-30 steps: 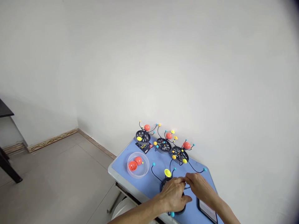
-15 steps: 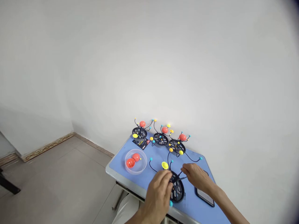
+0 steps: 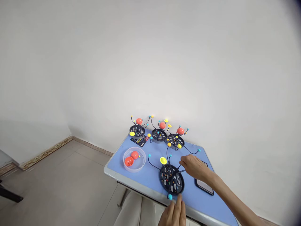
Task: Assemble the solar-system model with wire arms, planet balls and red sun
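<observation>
1. Near the left corner of the counter (image 3: 131, 183) I see a clear round dish (image 3: 141, 166) holding two orange balls (image 3: 129, 161).
2. Along the back edge, against the wall, stand three black discs (image 3: 159, 135), each with thin wire arms and an orange ball (image 3: 162, 125) above it. A printed card (image 3: 139, 141) lies beside the leftmost disc (the print is too small for me to read from here).
3. At the front edge, my left hand (image 3: 174, 213) is open and empty, fingers straight, near a cyan bead (image 3: 170, 196).
4. The front black disc (image 3: 171, 179) sits mid-counter by that edge, with a yellow cup (image 3: 163, 160) on a wire beside it and no orange ball. I judge this the piece in hand; the next move seems to call for careful work among its wires.
5. My right hand (image 3: 194, 167) is half curled, right by a wire arm (image 3: 181, 171). I cannot tell whether it has hold of it.
6. A phone (image 3: 203, 187) lies near the right edge.
</observation>
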Demonstrator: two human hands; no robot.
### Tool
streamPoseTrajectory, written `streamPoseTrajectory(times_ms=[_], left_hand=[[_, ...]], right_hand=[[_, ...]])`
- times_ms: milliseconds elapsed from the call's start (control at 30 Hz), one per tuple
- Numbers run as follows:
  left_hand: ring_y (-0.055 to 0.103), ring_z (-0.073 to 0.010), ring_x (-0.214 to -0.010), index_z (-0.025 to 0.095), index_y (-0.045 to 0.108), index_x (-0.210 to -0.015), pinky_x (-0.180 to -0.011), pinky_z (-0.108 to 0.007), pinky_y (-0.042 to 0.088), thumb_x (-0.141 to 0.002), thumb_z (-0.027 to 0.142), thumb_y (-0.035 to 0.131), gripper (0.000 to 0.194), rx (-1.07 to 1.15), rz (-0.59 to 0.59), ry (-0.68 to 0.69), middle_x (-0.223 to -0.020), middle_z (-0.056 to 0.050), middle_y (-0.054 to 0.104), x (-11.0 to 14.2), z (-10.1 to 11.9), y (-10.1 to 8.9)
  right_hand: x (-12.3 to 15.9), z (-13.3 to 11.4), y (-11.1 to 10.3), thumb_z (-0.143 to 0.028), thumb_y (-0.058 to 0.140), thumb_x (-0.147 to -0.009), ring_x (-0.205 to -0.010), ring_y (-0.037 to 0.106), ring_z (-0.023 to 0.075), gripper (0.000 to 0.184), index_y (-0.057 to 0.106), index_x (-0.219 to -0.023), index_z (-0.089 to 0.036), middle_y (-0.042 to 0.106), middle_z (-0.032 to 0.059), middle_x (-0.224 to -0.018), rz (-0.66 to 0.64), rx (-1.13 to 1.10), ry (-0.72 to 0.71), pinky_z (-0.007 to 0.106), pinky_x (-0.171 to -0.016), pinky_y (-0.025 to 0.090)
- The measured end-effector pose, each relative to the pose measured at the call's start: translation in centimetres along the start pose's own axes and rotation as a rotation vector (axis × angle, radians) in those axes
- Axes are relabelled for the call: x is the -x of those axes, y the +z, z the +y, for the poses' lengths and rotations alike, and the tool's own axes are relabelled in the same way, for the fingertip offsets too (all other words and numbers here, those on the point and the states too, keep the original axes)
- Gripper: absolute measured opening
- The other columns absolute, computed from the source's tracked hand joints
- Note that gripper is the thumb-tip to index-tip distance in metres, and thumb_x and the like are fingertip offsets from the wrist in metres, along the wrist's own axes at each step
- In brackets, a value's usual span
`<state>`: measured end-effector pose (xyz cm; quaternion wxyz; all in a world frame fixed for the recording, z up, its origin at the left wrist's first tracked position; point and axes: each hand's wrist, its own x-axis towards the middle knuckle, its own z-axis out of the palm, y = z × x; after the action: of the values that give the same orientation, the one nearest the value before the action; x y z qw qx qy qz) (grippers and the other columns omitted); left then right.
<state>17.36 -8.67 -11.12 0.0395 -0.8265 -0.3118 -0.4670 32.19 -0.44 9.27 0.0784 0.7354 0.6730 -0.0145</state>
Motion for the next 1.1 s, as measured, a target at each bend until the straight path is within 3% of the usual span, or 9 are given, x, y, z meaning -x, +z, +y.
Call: streamPoseTrajectory(times_ms=[133,300,367,533,633,767,867,967,1100], left_hand=[[0.068,-0.0312,-0.106,0.011,0.062,-0.130,-0.082,-0.036,0.058,-0.090,0.009,0.048,0.042,-0.011,-0.242,-0.194,-0.125,-0.018,0.068,-1.3,1.1,1.4],[0.068,-0.0244,-0.089,0.008,0.072,-0.101,-0.071,-0.029,0.054,-0.085,0.012,0.054,0.023,-0.205,0.030,-0.001,-0.095,-0.014,0.073,-1.7,-1.0,2.1],[0.064,-0.0227,-0.087,0.009,0.071,-0.091,-0.071,-0.029,0.052,-0.082,0.013,0.059,0.016,-0.273,0.072,0.040,-0.091,-0.012,0.071,-2.0,-2.0,1.5],[0.057,-0.0243,-0.100,0.009,0.071,-0.098,-0.084,-0.032,0.050,-0.078,0.018,0.068,0.022,-0.354,-0.018,0.102,-0.103,-0.013,0.069,-2.6,-3.9,-1.1],[0.058,-0.0248,-0.103,0.009,0.069,-0.105,-0.084,-0.032,0.049,-0.085,0.018,0.060,0.024,-0.353,0.004,0.071,-0.112,-0.016,0.068,-2.4,-4.0,-1.6],[0.066,-0.0200,-0.077,0.007,0.063,-0.117,-0.067,-0.028,0.051,-0.092,0.011,0.040,0.034,-0.165,0.139,0.062,-0.096,-0.016,0.071,-2.8,-2.2,-0.9],[0.063,-0.0162,-0.054,0.004,0.050,-0.135,-0.047,-0.024,0.047,-0.097,0.014,0.035,0.041,0.025,0.025,-0.075,-0.079,-0.011,0.070,-4.5,-0.1,-0.1],[0.067,-0.0186,-0.054,-0.003,0.034,-0.145,-0.046,-0.025,0.049,-0.098,0.011,0.032,0.049,0.130,-0.064,-0.186,-0.079,-0.012,0.073,-6.7,1.4,0.7],[0.066,-0.0204,-0.047,-0.002,0.038,-0.144,-0.042,-0.025,0.048,-0.091,0.002,0.039,0.054,0.068,-0.200,-0.320,-0.065,-0.009,0.072,-8.9,1.7,2.1]], right_hand=[[-0.1,0.3,-0.3,-0.018,0.045,-0.098,-0.076,0.069,0.0225,0.034,0.062,-0.069,-0.018,0.070,0.0102,-0.075,-0.032,0.028,-0.064,0.028,-0.055,0.024],[0.4,0.2,-0.7,-0.016,0.047,-0.097,-0.074,0.068,0.0209,0.032,0.061,-0.068,-0.018,0.071,0.0096,-0.077,-0.057,0.053,-0.148,0.029,-0.055,0.025],[0.7,-0.1,-0.8,-0.016,0.047,-0.098,-0.074,0.068,0.0210,0.031,0.061,-0.070,-0.017,0.071,0.0102,-0.080,-0.053,0.062,-0.171,0.029,-0.055,0.025],[1.1,-0.7,-0.7,-0.016,0.045,-0.098,-0.069,0.066,0.0209,0.032,0.059,-0.070,-0.017,0.070,0.0102,-0.076,-0.036,0.073,-0.195,0.029,-0.054,0.024],[0.9,-0.6,-0.5,-0.016,0.044,-0.098,-0.067,0.064,0.0194,0.033,0.057,-0.068,-0.018,0.068,0.0092,-0.074,-0.022,0.066,-0.204,0.029,-0.055,0.026],[0.4,0.0,0.0,-0.018,0.044,-0.098,-0.066,0.062,0.0169,0.034,0.058,-0.067,-0.019,0.066,0.0064,-0.072,-0.012,0.040,-0.232,0.028,-0.058,0.029],[0.0,0.4,0.4,-0.020,0.043,-0.098,-0.064,0.060,0.0159,0.036,0.059,-0.065,-0.019,0.063,0.0048,-0.068,-0.011,0.025,-0.247,0.027,-0.059,0.031],[-0.2,0.6,0.5,-0.021,0.043,-0.098,-0.062,0.058,0.0154,0.038,0.059,-0.064,-0.019,0.062,0.0040,-0.066,-0.014,0.018,-0.255,0.027,-0.058,0.031],[-0.1,0.7,0.6,-0.021,0.044,-0.097,-0.059,0.056,0.0144,0.038,0.058,-0.063,-0.019,0.061,0.0033,-0.064,-0.015,0.016,-0.258,0.026,-0.057,0.030]])
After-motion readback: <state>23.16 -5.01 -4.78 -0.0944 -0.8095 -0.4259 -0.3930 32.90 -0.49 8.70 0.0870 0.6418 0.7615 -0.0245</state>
